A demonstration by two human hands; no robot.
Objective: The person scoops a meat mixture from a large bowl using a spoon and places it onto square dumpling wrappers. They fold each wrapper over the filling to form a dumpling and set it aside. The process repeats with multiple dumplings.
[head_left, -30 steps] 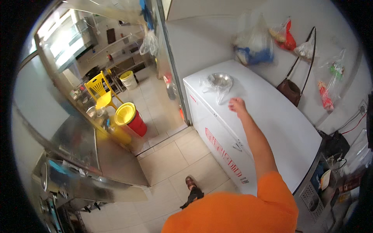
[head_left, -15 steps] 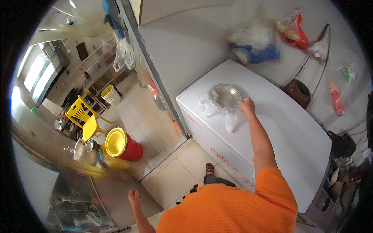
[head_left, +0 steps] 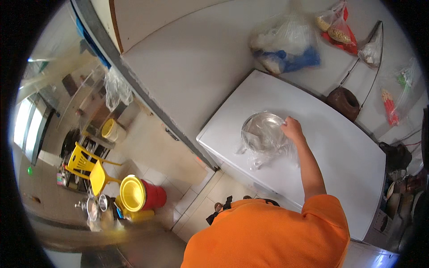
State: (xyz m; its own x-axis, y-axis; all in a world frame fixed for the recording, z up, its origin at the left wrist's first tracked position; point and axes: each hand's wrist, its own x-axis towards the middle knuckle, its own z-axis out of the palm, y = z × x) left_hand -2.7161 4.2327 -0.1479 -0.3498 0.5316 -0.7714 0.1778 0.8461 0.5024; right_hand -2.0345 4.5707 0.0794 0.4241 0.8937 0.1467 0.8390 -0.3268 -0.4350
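My right hand (head_left: pixel 292 128) is closed at the right rim of a round metal bowl (head_left: pixel 247 132), with the fingers bent over its edge. Thin clear plastic film (head_left: pixel 268 154) lies partly in the bowl and trails over its near side. Whether the fingers also pinch some of the film is hard to make out. The bowl is at the white lid of a chest freezer (head_left: pixel 342 165), near its left part. My left hand is out of the picture.
Bags with a blue item (head_left: pixel 297 58) and pale food (head_left: pixel 339 33) hang on the wall behind, beside a brown pouch (head_left: pixel 343 102). Through the doorway at left stand a yellow chair (head_left: pixel 96 172), a red bucket (head_left: pixel 154 195) with a yellow basin, and a pale bucket (head_left: pixel 114 131).
The bowl, with my right hand at its rim, has shifted nearer in the picture. The plastic film has spread over it. My left hand has gone out of view, and the view has turned.
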